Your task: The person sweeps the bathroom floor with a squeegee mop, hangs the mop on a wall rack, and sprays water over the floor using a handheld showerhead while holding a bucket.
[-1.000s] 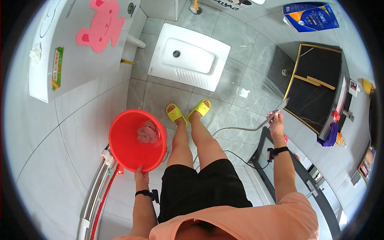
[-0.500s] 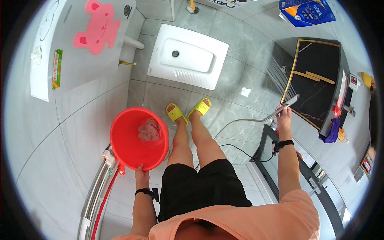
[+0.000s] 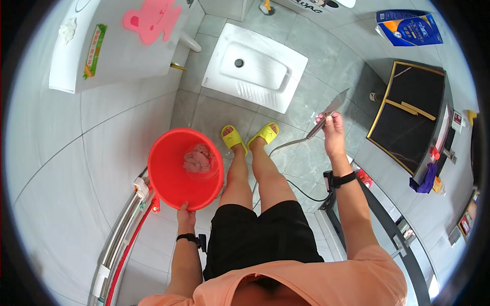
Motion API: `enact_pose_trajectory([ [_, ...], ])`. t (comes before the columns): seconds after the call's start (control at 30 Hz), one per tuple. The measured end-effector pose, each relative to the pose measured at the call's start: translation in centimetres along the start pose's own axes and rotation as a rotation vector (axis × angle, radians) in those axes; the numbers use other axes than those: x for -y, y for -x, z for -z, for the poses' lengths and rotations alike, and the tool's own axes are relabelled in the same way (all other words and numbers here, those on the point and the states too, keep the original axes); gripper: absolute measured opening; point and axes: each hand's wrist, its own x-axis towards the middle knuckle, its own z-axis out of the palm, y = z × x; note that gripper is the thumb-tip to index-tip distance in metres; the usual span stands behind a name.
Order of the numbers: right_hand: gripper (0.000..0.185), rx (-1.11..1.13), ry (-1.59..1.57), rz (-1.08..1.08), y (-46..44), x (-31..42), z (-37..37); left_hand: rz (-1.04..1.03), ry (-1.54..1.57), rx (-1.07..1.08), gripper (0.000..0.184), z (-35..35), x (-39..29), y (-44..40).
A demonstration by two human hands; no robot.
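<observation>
The person's left hand (image 3: 186, 217), between 7 and 8 o'clock in the view, grasps the near rim of a round, bright red plastic bucket (image 3: 171, 176) at that bucket's own 6 o'clock, the thumb showing at its edge; the bucket sits toward 9 o'clock with its mouth facing the camera, and whether its base meets the floor cannot be told; inside it, off its middle toward 2 o'clock, lies a crumpled, dusty pink cloth (image 3: 198, 159); the right hand (image 3: 333, 130), between 2 and 3 o'clock, is closed around the handle of a flat, silver-grey shower head (image 3: 336, 103), which points up toward 1 o'clock, well apart from the bucket; a grey flexible hose (image 3: 288, 144) runs from the handle toward 8 o'clock and passes behind the legs; each wrist wears a black strap with a small dark device; near the centre stand two feet in bright yellow slippers (image 3: 266, 133) on a grey tiled floor (image 3: 214, 109); a white ceramic squat toilet (image 3: 255, 74) is set in that floor at 12 o'clock; a black cabinet with gold edging (image 3: 408, 117) stands between 2 and 3 o'clock, beyond the right hand, and a bunched purple cloth (image 3: 424, 179) hangs by it at 3 o'clock; at 10 o'clock a pale box-shaped unit (image 3: 115, 53) carries a pink bear-shaped piece (image 3: 151, 23) and a slim green and orange packet (image 3: 95, 51).
</observation>
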Motion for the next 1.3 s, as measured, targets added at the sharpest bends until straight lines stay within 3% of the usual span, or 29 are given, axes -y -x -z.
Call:
enact_pose_trajectory([
  [0.03,0.009,0.007,0.001,-0.001,0.3,-0.3,-0.8,0.008,0.009,-0.011,0.043,0.2,0.1,0.1],
  [0.1,0.007,0.129,0.420,0.081,2.0,-0.8,-2.1,0.006,0.016,-0.038,0.042,0.4,0.3,0.3],
  [0.3,0.017,0.457,0.800,0.122,8.4,-0.9,-7.0,0.001,0.062,-0.036,0.039,1.1,1.0,0.7],
  [0.43,0.021,0.651,1.021,0.422,10.0,-2.3,-10.1,0.029,0.081,-0.062,0.037,3.3,1.9,-0.2],
  [0.63,0.011,0.718,1.110,0.610,10.0,-5.5,-16.2,0.032,0.126,-0.110,0.036,4.5,2.9,-0.4],
  [0.93,0.011,0.890,1.168,0.587,10.2,-8.8,-21.4,0.095,0.223,-0.168,0.041,6.5,4.0,-1.2],
  [1.3,0.010,0.820,1.155,0.558,10.4,-9.7,-22.5,0.081,0.204,-0.194,0.036,6.9,4.3,-1.0],
])
